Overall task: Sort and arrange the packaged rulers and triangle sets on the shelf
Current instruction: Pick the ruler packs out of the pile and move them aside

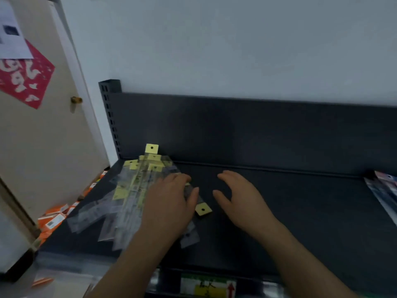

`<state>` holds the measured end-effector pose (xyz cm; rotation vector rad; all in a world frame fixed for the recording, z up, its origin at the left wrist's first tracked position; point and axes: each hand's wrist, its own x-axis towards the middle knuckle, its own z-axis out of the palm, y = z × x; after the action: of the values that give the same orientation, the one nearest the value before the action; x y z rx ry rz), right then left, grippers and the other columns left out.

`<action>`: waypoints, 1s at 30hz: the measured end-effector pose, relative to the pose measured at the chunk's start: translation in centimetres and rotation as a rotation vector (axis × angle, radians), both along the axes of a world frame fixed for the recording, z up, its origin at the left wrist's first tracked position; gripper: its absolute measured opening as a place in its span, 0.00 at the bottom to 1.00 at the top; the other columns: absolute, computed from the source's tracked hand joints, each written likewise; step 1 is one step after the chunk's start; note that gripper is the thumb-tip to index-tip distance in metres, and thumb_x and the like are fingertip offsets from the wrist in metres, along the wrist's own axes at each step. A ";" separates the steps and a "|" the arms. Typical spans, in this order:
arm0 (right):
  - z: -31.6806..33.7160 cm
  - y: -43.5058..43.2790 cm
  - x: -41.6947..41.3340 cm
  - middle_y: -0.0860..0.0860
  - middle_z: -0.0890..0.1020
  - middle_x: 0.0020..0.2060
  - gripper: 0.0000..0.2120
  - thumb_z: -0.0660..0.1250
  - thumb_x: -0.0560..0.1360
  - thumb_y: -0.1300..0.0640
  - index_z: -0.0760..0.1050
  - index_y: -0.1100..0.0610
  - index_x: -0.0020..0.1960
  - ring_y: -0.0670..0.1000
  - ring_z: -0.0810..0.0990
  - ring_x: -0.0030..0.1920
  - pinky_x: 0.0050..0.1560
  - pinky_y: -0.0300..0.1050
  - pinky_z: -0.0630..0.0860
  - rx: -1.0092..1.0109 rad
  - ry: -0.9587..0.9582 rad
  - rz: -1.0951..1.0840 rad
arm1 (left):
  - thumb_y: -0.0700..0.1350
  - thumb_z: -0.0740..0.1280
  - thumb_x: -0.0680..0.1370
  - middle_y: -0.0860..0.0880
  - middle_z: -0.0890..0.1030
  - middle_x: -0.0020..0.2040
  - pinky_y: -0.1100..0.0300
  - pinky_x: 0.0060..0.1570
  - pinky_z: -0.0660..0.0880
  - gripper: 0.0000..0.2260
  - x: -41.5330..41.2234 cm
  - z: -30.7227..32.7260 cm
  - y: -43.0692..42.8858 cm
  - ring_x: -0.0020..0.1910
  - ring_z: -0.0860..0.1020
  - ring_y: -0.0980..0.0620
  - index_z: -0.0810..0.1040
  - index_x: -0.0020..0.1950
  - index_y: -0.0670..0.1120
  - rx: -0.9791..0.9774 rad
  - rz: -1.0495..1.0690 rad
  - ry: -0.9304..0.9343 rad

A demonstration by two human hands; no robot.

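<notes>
A loose pile of clear packaged rulers [129, 190] with yellow hang tabs lies fanned out on the left part of the dark shelf [300, 211]. My left hand [169, 203] rests flat on the pile's right side, fingers straight. One yellow tab [203, 209] sticks out just right of that hand. My right hand [238, 194] hovers over the bare shelf beside the pile, fingers relaxed and slightly bent, holding nothing.
More packaged goods [384, 190] lie at the shelf's right edge. Orange packets [55, 218] sit on a lower level to the left. A slotted shelf upright [109, 117] stands at the back left beside a door [43, 136]. A price label strip [206, 287] runs along the front edge.
</notes>
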<state>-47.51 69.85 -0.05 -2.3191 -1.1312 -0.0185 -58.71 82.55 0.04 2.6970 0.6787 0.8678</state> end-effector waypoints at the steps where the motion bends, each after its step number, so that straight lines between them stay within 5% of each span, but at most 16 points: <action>1: -0.1 -1.2 0.1 0.49 0.63 0.74 0.25 0.61 0.80 0.48 0.63 0.54 0.74 0.46 0.61 0.73 0.71 0.37 0.56 -0.004 -0.010 -0.023 | 0.54 0.64 0.78 0.49 0.81 0.55 0.54 0.52 0.73 0.15 0.4 -0.1 -0.7 0.52 0.78 0.47 0.79 0.60 0.48 0.007 -0.026 0.003; 13: 0.5 -18.4 2.7 0.47 0.66 0.73 0.24 0.60 0.79 0.48 0.65 0.52 0.73 0.45 0.64 0.72 0.71 0.38 0.58 -0.004 -0.139 -0.289 | 0.51 0.72 0.73 0.51 0.83 0.44 0.57 0.41 0.75 0.10 7.2 -0.4 -15.4 0.41 0.81 0.49 0.82 0.51 0.48 0.025 -0.272 -0.012; 19: 0.8 -32.1 6.2 0.50 0.71 0.70 0.22 0.62 0.79 0.49 0.69 0.55 0.71 0.49 0.68 0.69 0.70 0.41 0.63 -0.021 -0.161 -0.463 | 0.56 0.63 0.78 0.55 0.80 0.52 0.58 0.51 0.73 0.13 12.3 -0.3 -28.4 0.51 0.77 0.53 0.78 0.59 0.53 -0.055 -0.462 -0.057; 26: -0.1 -46.3 8.8 0.52 0.74 0.67 0.20 0.64 0.78 0.52 0.72 0.57 0.68 0.53 0.72 0.67 0.68 0.46 0.67 -0.029 -0.138 -0.627 | 0.53 0.64 0.77 0.53 0.81 0.44 0.52 0.44 0.75 0.09 17.7 -1.6 -42.3 0.44 0.77 0.51 0.80 0.51 0.51 -0.135 -0.665 -0.041; 30: -0.8 -52.1 10.1 0.52 0.73 0.68 0.21 0.64 0.78 0.51 0.72 0.56 0.69 0.51 0.71 0.68 0.68 0.43 0.66 -0.036 -0.119 -0.713 | 0.54 0.62 0.78 0.55 0.80 0.47 0.57 0.47 0.74 0.11 20.4 -2.2 -47.8 0.46 0.76 0.54 0.79 0.56 0.52 -0.124 -0.755 -0.013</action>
<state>-37.42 17.72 -0.82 -2.6568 -0.3016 -0.4050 -38.30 34.74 -2.21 2.5030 -0.2874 0.6039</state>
